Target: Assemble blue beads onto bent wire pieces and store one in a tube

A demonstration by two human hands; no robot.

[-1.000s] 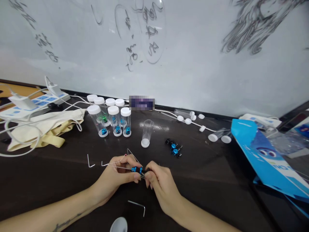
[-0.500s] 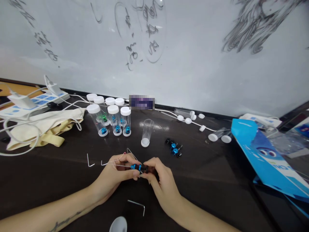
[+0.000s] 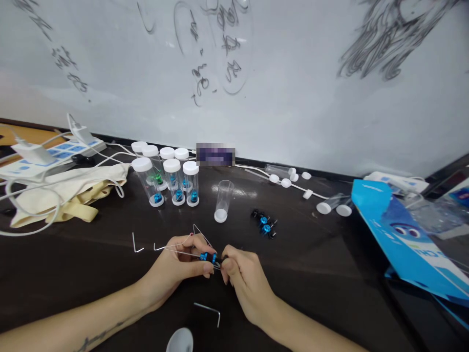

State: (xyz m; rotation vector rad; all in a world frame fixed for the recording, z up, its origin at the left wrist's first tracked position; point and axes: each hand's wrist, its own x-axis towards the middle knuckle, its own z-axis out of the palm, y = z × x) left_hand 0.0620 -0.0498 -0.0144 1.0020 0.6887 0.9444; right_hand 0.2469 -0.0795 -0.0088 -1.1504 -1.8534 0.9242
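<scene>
Between the thumb and fingers of my left hand (image 3: 188, 256) is a small blue-and-black cylindrical part (image 3: 208, 257) with thin wires running from it. My right hand (image 3: 244, 274) is closed around the black end of that part, its thumb and curled fingers covering most of that end. One thin wire (image 3: 198, 229) bends up above the left fingertips. Several similar blue-and-black parts (image 3: 264, 224) lie in a cluster beyond my right hand. Left of my left hand rest two L-shaped hex keys, one of them a hex key (image 3: 135, 243) farther out. Another hex key (image 3: 210, 308) lies nearer me.
An uncapped clear tube (image 3: 224, 198) stands ahead of my hands. Several white-capped tubes (image 3: 172, 181) with blue or green parts stand behind to the left. A cloth bag (image 3: 73, 190) and power strip (image 3: 58, 151) lie left. Blue packaging (image 3: 403, 234) is on the right.
My right hand has tilted and its fingers have curled tighter over the black end of the part. The left hand has barely moved and keeps its hold.
</scene>
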